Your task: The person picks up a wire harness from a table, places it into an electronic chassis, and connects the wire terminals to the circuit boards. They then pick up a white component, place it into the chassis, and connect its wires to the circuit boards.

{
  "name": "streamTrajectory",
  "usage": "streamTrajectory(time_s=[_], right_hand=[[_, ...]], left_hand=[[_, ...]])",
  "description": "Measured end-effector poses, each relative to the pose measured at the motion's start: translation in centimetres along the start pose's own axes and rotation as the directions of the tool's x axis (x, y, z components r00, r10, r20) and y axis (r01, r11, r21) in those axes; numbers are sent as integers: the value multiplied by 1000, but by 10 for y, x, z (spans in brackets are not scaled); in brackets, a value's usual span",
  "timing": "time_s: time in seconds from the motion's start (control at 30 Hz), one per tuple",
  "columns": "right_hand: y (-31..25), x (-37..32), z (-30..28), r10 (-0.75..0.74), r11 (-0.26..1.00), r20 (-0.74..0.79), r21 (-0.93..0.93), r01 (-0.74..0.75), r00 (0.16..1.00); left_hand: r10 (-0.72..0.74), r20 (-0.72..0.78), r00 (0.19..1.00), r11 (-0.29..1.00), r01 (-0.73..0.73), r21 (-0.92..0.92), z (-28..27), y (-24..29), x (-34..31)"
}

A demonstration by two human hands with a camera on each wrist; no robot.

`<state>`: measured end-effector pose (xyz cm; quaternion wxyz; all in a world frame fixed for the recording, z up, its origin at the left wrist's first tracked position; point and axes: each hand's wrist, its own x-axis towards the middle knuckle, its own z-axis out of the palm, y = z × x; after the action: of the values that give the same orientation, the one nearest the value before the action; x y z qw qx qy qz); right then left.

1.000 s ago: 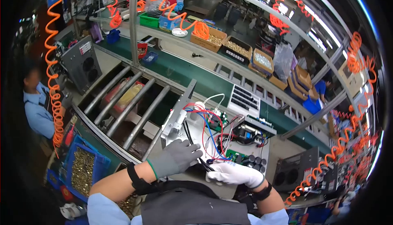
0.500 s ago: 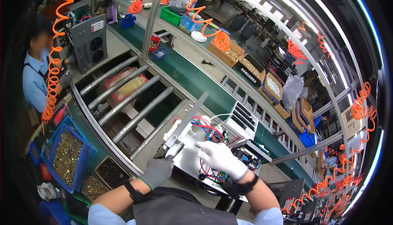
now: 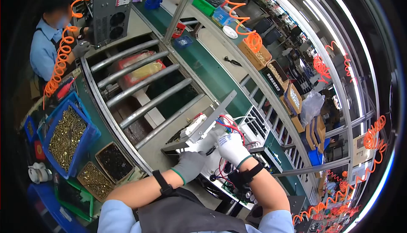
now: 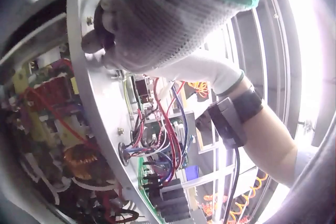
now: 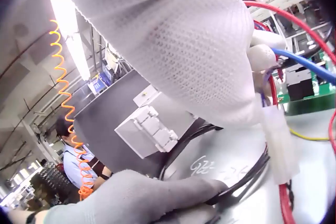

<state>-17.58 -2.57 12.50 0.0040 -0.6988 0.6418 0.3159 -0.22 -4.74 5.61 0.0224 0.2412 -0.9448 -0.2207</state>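
Note:
My left hand, in a grey glove (image 3: 189,165), grips a black cable (image 5: 245,179) low over the metal panel (image 5: 202,155); thumb and fingers close round it in the right wrist view. Above and to the right, my white-gloved right hand (image 3: 232,147) is bent down over the wiring. Its fingertips lie beside a blue wire (image 5: 310,67) and red wires, over a white connector (image 5: 278,145); whether they pinch anything is hidden. A grey metal bracket (image 3: 214,116) slants up behind the hands, with a white block (image 5: 148,129) by the panel.
Metal rollers (image 3: 146,80) lie beyond on the left. A blue bin of brass screws (image 3: 68,137) stands at the left, near smaller trays of parts (image 3: 95,182). Another person (image 3: 46,48) works beside a grey unit (image 3: 111,16). Orange coiled hoses (image 3: 63,53) hang around.
The view has swung, bringing the left side nearer. My left hand has moved from the bracket's lower end onto the cable, and my right hand has come down from above the panel to the wiring.

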Motion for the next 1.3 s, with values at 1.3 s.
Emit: streamTrajectory(time_s=[1.3], right_hand=[[38, -155, -23, 216, 702, -435, 691, 170, 874]], left_hand=[[364, -72, 928, 919, -347, 186, 30, 22, 97]])
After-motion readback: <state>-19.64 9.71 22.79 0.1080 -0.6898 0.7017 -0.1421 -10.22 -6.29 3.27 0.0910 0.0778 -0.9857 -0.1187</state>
